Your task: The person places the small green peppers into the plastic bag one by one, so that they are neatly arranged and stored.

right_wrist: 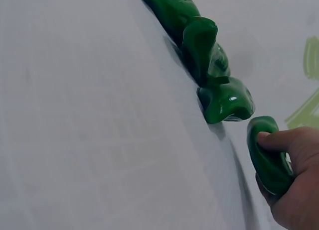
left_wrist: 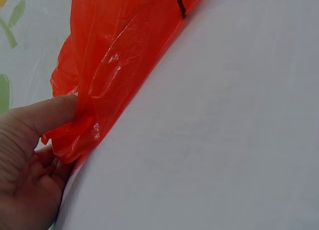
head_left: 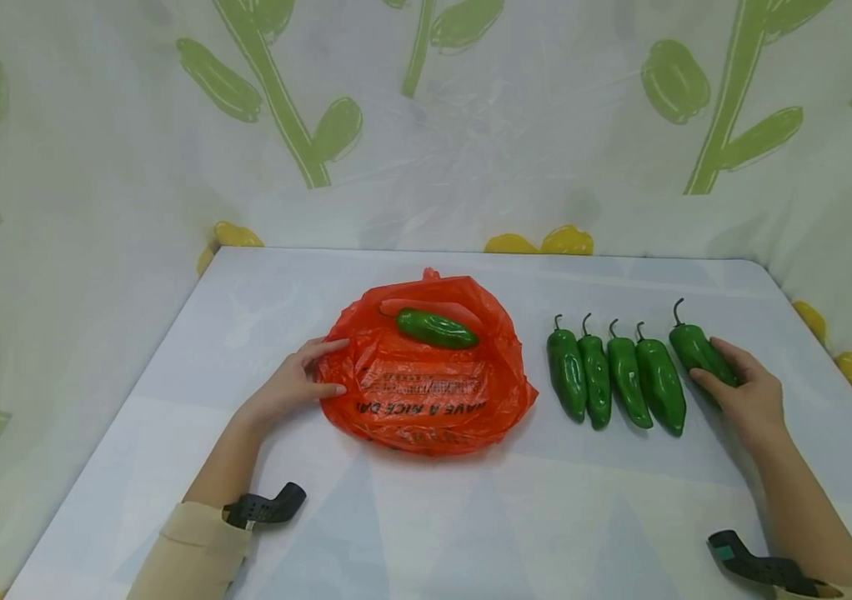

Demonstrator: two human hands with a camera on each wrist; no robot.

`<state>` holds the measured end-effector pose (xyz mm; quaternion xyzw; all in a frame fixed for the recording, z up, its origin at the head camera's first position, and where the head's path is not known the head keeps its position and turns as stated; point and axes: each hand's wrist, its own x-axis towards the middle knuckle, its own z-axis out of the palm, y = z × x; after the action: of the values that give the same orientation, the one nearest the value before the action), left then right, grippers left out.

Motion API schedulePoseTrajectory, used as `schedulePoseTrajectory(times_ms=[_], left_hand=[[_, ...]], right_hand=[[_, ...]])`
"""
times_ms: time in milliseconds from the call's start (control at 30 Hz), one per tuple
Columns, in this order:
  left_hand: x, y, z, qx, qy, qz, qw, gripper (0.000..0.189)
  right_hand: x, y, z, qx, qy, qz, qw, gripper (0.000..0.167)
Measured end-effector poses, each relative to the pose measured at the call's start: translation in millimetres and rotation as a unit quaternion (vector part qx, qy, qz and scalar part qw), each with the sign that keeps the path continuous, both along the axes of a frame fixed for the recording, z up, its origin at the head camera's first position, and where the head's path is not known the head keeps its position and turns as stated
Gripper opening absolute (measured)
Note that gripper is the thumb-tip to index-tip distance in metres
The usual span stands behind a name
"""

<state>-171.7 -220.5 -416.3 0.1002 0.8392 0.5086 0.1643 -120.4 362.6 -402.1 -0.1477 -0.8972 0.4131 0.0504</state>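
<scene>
A red plastic bag (head_left: 411, 375) lies spread on the table, with one green chili pepper (head_left: 437, 328) in its mouth. At the bag's left side, my left hand (head_left: 291, 381) pinches the edge between thumb and fingers; the left wrist view shows the thumb over the bunched red plastic (left_wrist: 114, 65). My right hand (head_left: 752, 392) grips another green pepper (head_left: 699, 353) by its lower part, thumb on one side and fingers on the other. Just left of it several green peppers (head_left: 623, 375) lie side by side, stems pointing away. The right wrist view shows the held pepper (right_wrist: 269, 158) beside that row.
The white table (head_left: 501, 517) has a straight back edge and rounded far corners. Behind it hangs a pale sheet (head_left: 516, 150) printed with green plants. Each wrist carries a black camera mount (head_left: 268, 505).
</scene>
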Motion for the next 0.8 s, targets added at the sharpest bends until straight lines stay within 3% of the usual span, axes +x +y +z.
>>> schedulePoseTrajectory(times_ms=[433,800], left_hand=[[-1.3,0.0,1.0,0.009,0.005,-0.008,0.9999,0.065],[-1.2,-0.7,-1.5,0.003,0.006,-0.007,1.0,0.066]], right_hand=[[-2.1,-5,7.0,-0.009,0.013,-0.001,0.9999,0.066],[-0.9,-16,21.2,-0.004,0.029,0.025,0.9993,0.064]])
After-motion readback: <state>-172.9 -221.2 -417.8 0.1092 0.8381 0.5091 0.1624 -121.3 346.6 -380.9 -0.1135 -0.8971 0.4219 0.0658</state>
